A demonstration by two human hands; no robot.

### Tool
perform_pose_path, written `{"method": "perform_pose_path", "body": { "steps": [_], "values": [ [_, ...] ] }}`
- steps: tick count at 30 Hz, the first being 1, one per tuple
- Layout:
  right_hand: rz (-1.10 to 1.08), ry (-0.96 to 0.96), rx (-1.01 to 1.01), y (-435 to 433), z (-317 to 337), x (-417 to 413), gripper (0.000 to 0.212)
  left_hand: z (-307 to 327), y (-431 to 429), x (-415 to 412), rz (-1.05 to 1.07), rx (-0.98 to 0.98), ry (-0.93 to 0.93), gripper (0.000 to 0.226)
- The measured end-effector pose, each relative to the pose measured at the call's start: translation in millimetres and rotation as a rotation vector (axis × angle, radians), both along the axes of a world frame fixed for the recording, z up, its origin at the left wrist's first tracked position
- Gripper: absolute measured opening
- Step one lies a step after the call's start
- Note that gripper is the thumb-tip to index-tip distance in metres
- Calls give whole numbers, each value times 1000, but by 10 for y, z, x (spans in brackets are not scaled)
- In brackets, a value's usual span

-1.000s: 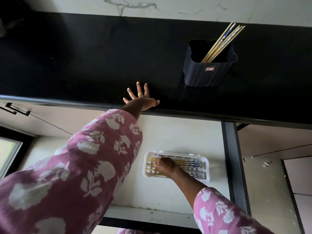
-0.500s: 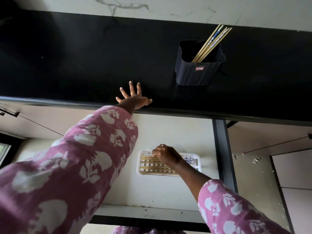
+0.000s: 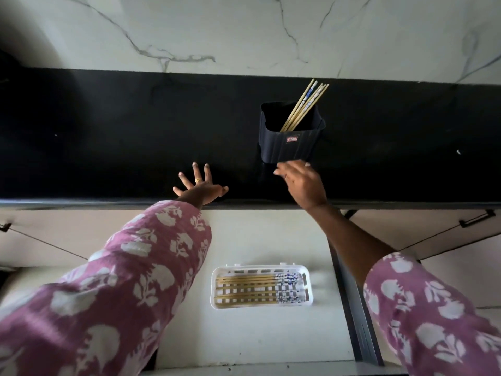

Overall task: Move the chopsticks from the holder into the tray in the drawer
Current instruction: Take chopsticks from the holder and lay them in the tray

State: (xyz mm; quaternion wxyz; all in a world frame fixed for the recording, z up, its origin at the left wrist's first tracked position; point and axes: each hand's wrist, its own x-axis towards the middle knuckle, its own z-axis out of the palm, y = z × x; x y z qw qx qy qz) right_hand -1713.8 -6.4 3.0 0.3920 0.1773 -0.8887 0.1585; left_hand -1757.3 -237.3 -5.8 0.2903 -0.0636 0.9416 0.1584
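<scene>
The left hand [image 3: 202,185] is pressed flat, fingers spread, at the front edge of the counter [image 3: 108,131]; the right hand [image 3: 303,183] is held empty, fingers loosely apart, just before the holder [image 3: 287,142]. Chopsticks [image 3: 306,104] are leaned in the holder's far corner, and more are laid in the tray [image 3: 217,283], with bare drawer [image 3: 244,335] floor around it.
</scene>
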Motion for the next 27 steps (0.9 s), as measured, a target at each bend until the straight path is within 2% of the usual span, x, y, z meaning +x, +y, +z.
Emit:
{"method": "perform_pose_path", "body": {
  "steps": [4,11,13,17,27],
  "values": [
    [-159,-24,-146,220,349,-358,19,-2,-7,-3,-1,-8,-7,81],
    [-437,-336,-613,466,707,-978,31,-27,-10,-48,-1,-16,-27,82],
    [-496,-390,-675,527,743,-1117,33,-41,-14,-65,-1,-23,-31,83],
    [-569,-516,-714,651,748,-1417,33,-47,-1,-85,-2,-28,-38,85],
    [-569,-666,-1094,726,615,-1806,39,-65,-1,-97,-6,-39,-51,86]
  ]
}}
